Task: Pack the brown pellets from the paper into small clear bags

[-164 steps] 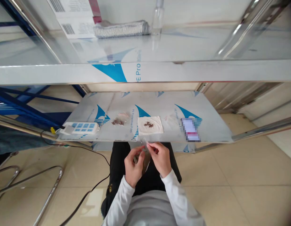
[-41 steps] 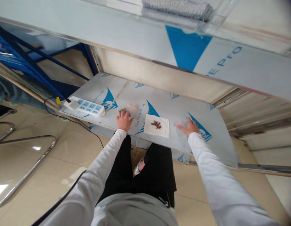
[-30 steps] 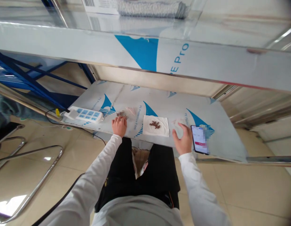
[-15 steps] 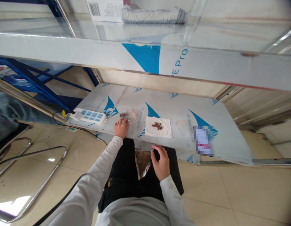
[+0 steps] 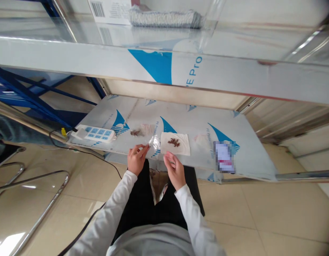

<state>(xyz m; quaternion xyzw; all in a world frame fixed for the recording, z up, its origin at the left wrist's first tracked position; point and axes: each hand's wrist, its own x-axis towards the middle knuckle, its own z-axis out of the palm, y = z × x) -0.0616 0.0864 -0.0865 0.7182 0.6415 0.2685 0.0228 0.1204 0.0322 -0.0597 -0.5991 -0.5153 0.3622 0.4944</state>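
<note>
My left hand is at the shelf's front edge, fingertips pinched on a small clear plastic bag that stretches out to the right and catches the light. My right hand hovers by the near edge of a white paper or cloth square, its fingers curved and apart from the thumb, holding nothing visible. On that square lies a small heap of brown dried bits. Behind my left hand, more dark brown pieces lie beside clear bags with pinkish edges.
A white power strip lies at the left, its cord running off the shelf. Toward the right are another thin clear bag and a pixelated phone-like object. An upper shelf crosses above.
My left hand has drawn a clear bag rightward from the pile of bags toward the white square. My right hand has moved up and forward to the square's near edge.
</note>
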